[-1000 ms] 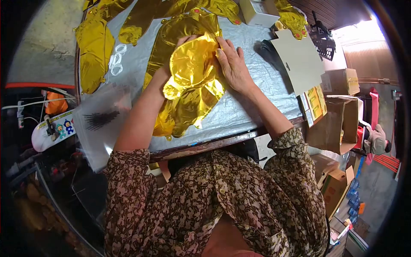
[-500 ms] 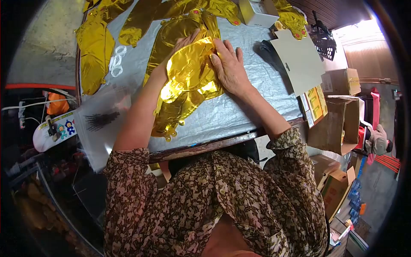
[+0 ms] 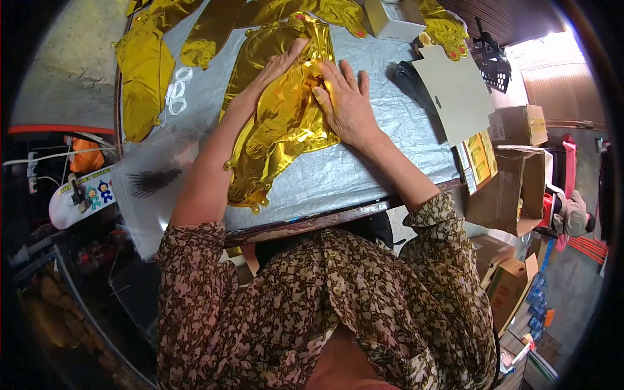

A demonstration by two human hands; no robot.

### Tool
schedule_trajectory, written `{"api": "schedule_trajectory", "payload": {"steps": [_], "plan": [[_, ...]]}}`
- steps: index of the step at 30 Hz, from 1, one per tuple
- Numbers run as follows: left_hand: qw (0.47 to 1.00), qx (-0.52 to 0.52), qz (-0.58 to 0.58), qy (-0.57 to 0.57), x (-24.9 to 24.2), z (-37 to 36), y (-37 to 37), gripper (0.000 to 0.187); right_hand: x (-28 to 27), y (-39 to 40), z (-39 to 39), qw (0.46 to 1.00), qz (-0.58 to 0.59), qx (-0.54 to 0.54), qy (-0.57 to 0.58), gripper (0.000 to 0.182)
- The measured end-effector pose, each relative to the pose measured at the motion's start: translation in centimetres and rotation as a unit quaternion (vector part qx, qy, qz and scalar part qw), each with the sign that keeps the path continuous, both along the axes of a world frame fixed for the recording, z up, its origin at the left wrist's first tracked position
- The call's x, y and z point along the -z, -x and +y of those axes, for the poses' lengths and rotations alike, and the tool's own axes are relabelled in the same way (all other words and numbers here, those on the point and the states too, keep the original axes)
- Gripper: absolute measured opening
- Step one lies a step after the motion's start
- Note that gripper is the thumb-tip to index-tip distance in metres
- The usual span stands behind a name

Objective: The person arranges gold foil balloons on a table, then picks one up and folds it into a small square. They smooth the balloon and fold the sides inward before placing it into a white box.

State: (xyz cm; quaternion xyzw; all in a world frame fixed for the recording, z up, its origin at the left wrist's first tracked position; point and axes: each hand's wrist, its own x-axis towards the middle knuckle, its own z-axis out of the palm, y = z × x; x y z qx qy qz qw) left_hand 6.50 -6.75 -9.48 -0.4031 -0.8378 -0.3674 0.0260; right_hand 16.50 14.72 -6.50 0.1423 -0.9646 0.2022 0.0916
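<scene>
A flat, crinkled gold foil balloon [image 3: 279, 130] lies in front of me with its lower part folded over, small tabs along its edge. My left hand [image 3: 279, 69] lies on the foil with fingers stretched out, partly hidden by the raised fold. On the balloon's right edge rests my right hand [image 3: 350, 107], palm down and fingers spread, thumb and fingertips touching the foil. Both hands are open. Beneath is a silvery sheet [image 3: 364, 169] covering the table.
More gold foil balloons [image 3: 144, 81] lie along the table's left and far edges. White cord loops [image 3: 177, 92], clear plastic bags [image 3: 146, 169], a white box [image 3: 393, 21] and a grey card [image 3: 455, 91] lie around. Cardboard boxes [image 3: 507, 188] stand to the right.
The raised foil flap has come down and lies flatter across the balloon. More of my left hand shows; my right hand has shifted slightly.
</scene>
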Motion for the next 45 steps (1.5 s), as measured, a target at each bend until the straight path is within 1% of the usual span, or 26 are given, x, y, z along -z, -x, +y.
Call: {"api": "schedule_trajectory", "payload": {"steps": [1, 2, 4, 5, 7, 8, 10, 11, 14, 17, 19, 20, 22, 23, 25, 26, 27, 28, 29, 30, 32, 36, 38, 40, 43, 45], "plan": [[0.999, -0.007, 0.036, -0.003, 0.3, -0.1, -0.1, 0.072, 0.0, 0.0, 0.0, 1.0, 0.0, -0.001, 0.0, 0.055], [0.999, -0.008, 0.036, -0.003, 1.0, 0.0, 0.5, 0.072, 0.1, -0.1, 0.0, 1.0, 0.009, -0.002, -0.015, 0.055], [1.0, -0.003, -0.022, 0.008, 1.0, 0.5, 1.8, 0.059, 0.1, -0.2, -0.1, 0.999, 0.019, -0.004, -0.031, 0.055], [1.0, -0.003, -0.022, 0.008, 0.4, 0.7, 1.9, 0.059, 0.0, -0.2, -0.2, 0.999, 0.02, -0.002, -0.036, 0.056], [0.992, -0.022, -0.127, 0.011, -1.4, 1.3, 2.0, 0.047, 0.0, -0.3, -0.3, 0.999, 0.024, -0.001, -0.041, 0.056], [0.992, -0.023, -0.126, 0.011, -2.0, 1.6, 1.7, 0.047, 0.0, -0.3, -0.3, 0.999, 0.022, -0.001, -0.042, 0.055], [0.985, -0.076, -0.15, -0.038, -2.8, 1.7, 1.2, 0.04, 0.0, -0.3, -0.2, 0.999, 0.024, -0.003, -0.042, 0.054], [0.985, -0.079, -0.148, -0.038, -3.1, 1.6, 1.3, 0.04, 0.0, -0.3, -0.2, 0.999, 0.018, -0.001, -0.028, 0.054], [0.99, -0.059, -0.121, -0.033, -3.6, 1.3, 1.1, 0.041, 0.1, -0.2, 0.0, 1.0, 0.009, -0.004, -0.003, 0.053], [0.987, -0.071, -0.142, -0.029, -4.3, 1.4, 0.7, 0.045, 0.3, -0.2, 0.0, 1.0, 0.006, -0.004, 0.002, 0.052], [0.996, -0.049, -0.077, -0.018, -4.7, 1.2, 0.4, 0.06, 0.4, -0.2, -0.1, 1.0, 0.007, -0.002, -0.003, 0.052], [0.996, -0.049, -0.077, -0.017, -4.9, 1.1, 0.6, 0.06, 0.4, -0.2, -0.1, 1.0, 0.006, -0.004, -0.012, 0.052], [0.985, -0.101, -0.14, 0.027, -5.3, 0.9, 1.4, 0.075, 0.4, -0.2, -0.2, 1.0, 0.007, -0.005, -0.021, 0.052], [0.985, -0.101, -0.139, 0.028, -5.2, 0.7, 1.4, 0.075, 0.3, -0.2, -0.3, 1.0, 0.004, -0.002, -0.026, 0.052], [0.987, -0.136, -0.087, 0.007, -5.5, 0.3, 1.2, 0.067, 0.5, -0.3, -0.4, 1.0, 0.003, 0.0, -0.029, 0.052], [0.987, -0.136, -0.087, 0.007, -5.8, 0.4, 1.1, 0.067, 0.6, -0.3, -0.5, 0.999, 0.004, 0.003, -0.034, 0.052], [0.987, -0.155, 0.032, 0.002, -6.2, 0.5, 1.1, 0.062, 0.6, -0.3, -0.5, 0.999, 0.004, 0.006, -0.038, 0.053], [0.974, -0.17, 0.15, -0.004, -6.6, 0.7, 1.0, 0.058, 0.6, -0.3, -0.6, 0.999, 0.004, 0.006, -0.038, 0.053], [0.961, -0.186, 0.2, 0.025, -6.8, 1.2, 1.4, 0.05, 0.6, -0.4, -0.5, 0.999, 0.005, 0.005, -0.043, 0.053], [0.961, -0.187, 0.2, 0.025, -6.8, 1.7, 1.6, 0.05, 0.6, -0.4, -0.6, 0.999, 0.006, 0.004, -0.047, 0.053], [0.972, -0.084, 0.194, 0.098, -6.3, 2.5, 2.3, 0.048, 0.4, -0.4, -0.6, 0.999, 0.004, 0.003, -0.047, 0.054], [0.975, -0.074, 0.158, 0.139, -5.4, 3.6, 3.9, 0.048, 0.4, -0.4, -0.8, 0.999, 0.01, 0.002, -0.042, 0.053], [0.97, -0.071, 0.13, 0.191, -5.5, 3.9, 4.1, 0.049, 0.1, -0.5, -0.9, 0.999, 0.01, 0.003, -0.048, 0.054], [0.969, -0.067, 0.128, 0.201, -5.3, 4.0, 4.2, 0.049, 0.1, -0.6, -1.0, 0.999, 0.003, 0.004, -0.051, 0.054], [0.964, -0.069, 0.129, 0.222, -5.1, 4.0, 4.3, 0.047, 0.1, -0.6, -1.1, 0.997, 0.014, -0.001, -0.074, 0.056], [0.961, -0.072, 0.129, 0.233, -4.9, 4.0, 4.3, 0.045, 0.1, -0.7, -1.2, 0.992, 0.045, -0.014, -0.117, 0.059]]}}
